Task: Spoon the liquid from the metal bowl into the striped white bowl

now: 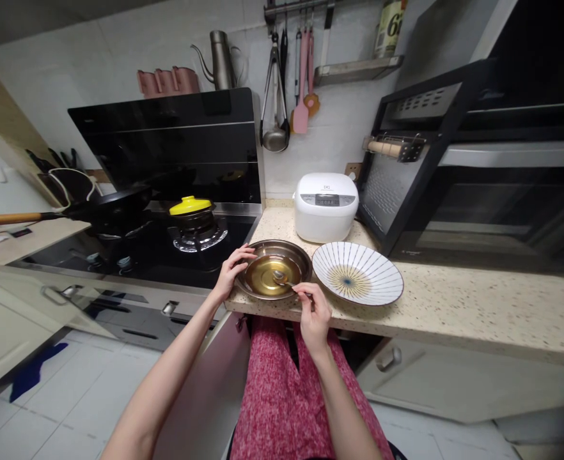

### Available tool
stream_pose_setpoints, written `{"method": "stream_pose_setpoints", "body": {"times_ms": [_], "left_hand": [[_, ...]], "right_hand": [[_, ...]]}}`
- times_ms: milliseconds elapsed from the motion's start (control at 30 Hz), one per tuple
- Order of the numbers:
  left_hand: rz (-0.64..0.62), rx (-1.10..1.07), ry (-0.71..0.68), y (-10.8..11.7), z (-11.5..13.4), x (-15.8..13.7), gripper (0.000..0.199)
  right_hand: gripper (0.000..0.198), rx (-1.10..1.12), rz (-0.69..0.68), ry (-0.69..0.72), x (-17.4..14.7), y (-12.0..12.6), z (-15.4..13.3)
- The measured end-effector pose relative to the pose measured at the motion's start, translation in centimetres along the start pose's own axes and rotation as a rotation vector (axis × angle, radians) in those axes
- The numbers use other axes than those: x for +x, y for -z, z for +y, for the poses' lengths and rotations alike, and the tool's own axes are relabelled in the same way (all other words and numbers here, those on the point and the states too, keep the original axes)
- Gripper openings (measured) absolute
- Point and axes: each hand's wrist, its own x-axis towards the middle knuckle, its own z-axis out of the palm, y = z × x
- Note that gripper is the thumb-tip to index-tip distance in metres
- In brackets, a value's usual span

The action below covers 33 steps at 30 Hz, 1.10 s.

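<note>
Spoon (280, 277): handle pinched by right hand (313, 310), head beyond fingertips; probably light, stiff. Metal bowl (282, 246): rim under left hand (235, 271), can't tell if gripped; likely smooth, heavy with liquid (261, 278); take opposite rims. Plate (359, 263) right of right fingertips.

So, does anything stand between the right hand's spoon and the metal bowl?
Nothing visible does. The right hand holds the spoon with its head over the metal bowl. The left hand is at the bowl's left rim, clear of the spoon.
</note>
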Motion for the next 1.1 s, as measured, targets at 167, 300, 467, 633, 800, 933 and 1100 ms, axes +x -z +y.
{"method": "stream_pose_setpoints", "body": {"times_ms": [167, 300, 467, 633, 800, 933, 1100], "left_hand": [[-0.002, -0.004, -0.002, 0.1, 0.0, 0.0, 0.025], [-0.004, -0.008, -0.003, 0.0, 0.0, 0.0, 0.026], [0.004, -0.020, -0.002, 0.0, -0.1, 0.0, 0.025], [-0.003, -0.023, -0.005, 0.0, 0.0, 0.0, 0.025], [-0.005, -0.013, -0.002, 0.0, 0.1, 0.0, 0.025], [-0.006, -0.010, -0.002, 0.0, 0.1, 0.0, 0.026], [-0.002, -0.015, -0.002, 0.0, 0.1, 0.0, 0.025]], "right_hand": [[0.017, 0.006, 0.033, 0.012, 0.0, 0.2, 0.0], [0.015, 0.014, 0.075, 0.037, 0.0, 0.4, 0.1], [0.016, 0.030, 0.122, 0.049, -0.1, 0.8, 0.0], [0.015, 0.052, 0.182, 0.075, 0.0, 1.2, -0.7], [0.015, 0.037, 0.263, 0.099, 0.4, 1.9, -1.7], [0.013, 0.020, 0.329, 0.110, 0.8, 2.7, -2.1], [0.012, -0.019, 0.407, 0.116, 1.3, 3.6, -2.0]]}}
